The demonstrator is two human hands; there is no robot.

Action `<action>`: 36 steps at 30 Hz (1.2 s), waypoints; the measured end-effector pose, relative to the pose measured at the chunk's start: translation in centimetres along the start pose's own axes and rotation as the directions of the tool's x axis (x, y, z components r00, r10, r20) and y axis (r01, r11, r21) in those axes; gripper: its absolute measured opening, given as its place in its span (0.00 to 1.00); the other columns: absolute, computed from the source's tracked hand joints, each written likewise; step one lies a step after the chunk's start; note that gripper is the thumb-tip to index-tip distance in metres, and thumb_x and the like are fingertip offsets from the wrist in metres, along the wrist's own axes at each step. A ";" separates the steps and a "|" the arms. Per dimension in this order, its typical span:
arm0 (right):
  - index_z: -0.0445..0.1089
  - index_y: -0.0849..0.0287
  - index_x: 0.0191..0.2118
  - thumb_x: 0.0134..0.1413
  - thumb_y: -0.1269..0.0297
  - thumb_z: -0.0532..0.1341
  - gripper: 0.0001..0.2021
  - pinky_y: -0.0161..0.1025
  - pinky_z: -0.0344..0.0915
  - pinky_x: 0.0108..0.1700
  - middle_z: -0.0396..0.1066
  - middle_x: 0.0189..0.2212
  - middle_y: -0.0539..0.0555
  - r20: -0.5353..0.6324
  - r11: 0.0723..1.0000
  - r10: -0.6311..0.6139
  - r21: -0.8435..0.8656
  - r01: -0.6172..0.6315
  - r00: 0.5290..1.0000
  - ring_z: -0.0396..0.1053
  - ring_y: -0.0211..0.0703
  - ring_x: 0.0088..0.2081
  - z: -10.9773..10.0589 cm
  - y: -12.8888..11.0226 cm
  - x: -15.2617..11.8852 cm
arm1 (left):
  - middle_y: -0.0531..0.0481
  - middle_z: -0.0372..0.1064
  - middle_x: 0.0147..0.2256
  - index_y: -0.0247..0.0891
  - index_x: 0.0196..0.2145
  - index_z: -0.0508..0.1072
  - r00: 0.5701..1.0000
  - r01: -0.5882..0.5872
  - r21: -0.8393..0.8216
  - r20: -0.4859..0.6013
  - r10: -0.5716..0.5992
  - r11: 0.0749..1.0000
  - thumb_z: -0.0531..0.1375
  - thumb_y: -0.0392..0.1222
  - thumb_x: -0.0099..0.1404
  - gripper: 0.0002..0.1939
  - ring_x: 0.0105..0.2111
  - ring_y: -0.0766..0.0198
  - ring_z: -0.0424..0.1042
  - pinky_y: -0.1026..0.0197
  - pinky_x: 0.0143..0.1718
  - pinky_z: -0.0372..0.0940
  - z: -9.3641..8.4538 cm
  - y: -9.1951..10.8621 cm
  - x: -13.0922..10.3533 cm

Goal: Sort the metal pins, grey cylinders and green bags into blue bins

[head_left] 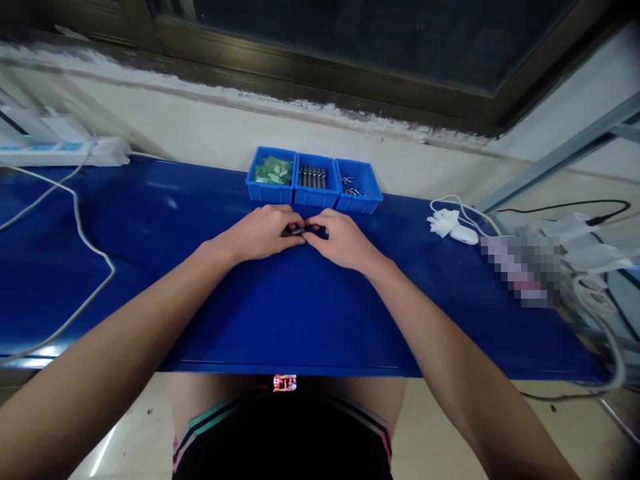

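Observation:
My left hand (267, 232) is closed on a small dark rod-like piece (294, 232) over the blue table (300, 320). My right hand (340, 239) meets it from the right, its thumb and fingertips pinched at the end of the piece; what exactly they grip is too small to tell. Just beyond the hands stand three joined blue bins. Green and clear packets lie in the left bin (271, 194). Several dark metal rods sit side by side in the middle bin (315, 197). Small silvery parts are in the right bin (361, 203).
A white power strip (65, 153) and loose cables (95, 247) are at the left. At the right lie crumpled white tissue (443, 222), a white case (464, 234), a pixelated object (520, 270) and tangled cables. Behind the table is a wall with a window.

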State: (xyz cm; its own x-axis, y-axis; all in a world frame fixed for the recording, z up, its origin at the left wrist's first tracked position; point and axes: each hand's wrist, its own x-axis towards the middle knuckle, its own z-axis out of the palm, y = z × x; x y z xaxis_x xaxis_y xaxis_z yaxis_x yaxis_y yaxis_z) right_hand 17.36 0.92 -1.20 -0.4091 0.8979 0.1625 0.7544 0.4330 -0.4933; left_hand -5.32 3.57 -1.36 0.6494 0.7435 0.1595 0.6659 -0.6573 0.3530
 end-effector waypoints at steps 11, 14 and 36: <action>0.83 0.57 0.49 0.71 0.59 0.64 0.12 0.46 0.66 0.49 0.78 0.46 0.57 0.015 1.000 0.003 -0.017 -0.003 1.000 0.75 0.49 0.47 -0.5 -0.4 -0.5 | 0.41 0.80 0.48 0.37 0.50 0.83 0.997 -0.069 -0.021 -0.042 0.068 0.997 0.62 0.47 0.73 0.15 0.46 0.51 0.79 0.52 0.47 0.68 0.0 -0.2 0.1; 0.84 0.57 0.49 0.69 0.55 0.66 0.14 0.46 0.64 0.46 0.78 0.43 0.56 0.003 0.999 0.034 -0.034 -0.034 0.999 0.75 0.49 0.45 -0.6 -0.5 -0.6 | 0.42 0.80 0.45 0.38 0.46 0.83 0.996 -0.075 -0.014 -0.050 0.074 0.997 0.62 0.46 0.73 0.13 0.44 0.52 0.78 0.53 0.46 0.68 0.1 -0.2 0.2; 0.84 0.56 0.43 0.61 0.58 0.72 0.09 0.43 0.64 0.40 0.79 0.36 0.51 0.059 0.998 0.020 0.065 -0.023 0.998 0.73 0.42 0.36 -0.8 -0.5 -0.6 | 0.43 0.80 0.51 0.44 0.57 0.83 0.997 -0.031 -0.020 0.076 0.033 0.999 0.62 0.51 0.70 0.21 0.46 0.52 0.78 0.53 0.51 0.70 -1.4 -1.1 -0.1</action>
State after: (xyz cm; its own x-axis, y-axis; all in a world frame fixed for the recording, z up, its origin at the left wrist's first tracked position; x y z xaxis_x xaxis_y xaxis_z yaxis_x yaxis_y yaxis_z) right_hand 17.65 0.24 -0.37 -0.4237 0.9000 0.1023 0.7288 0.4058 -0.5514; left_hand -6.65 4.37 -0.44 0.6968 0.7102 0.1004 0.6379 -0.6776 0.3660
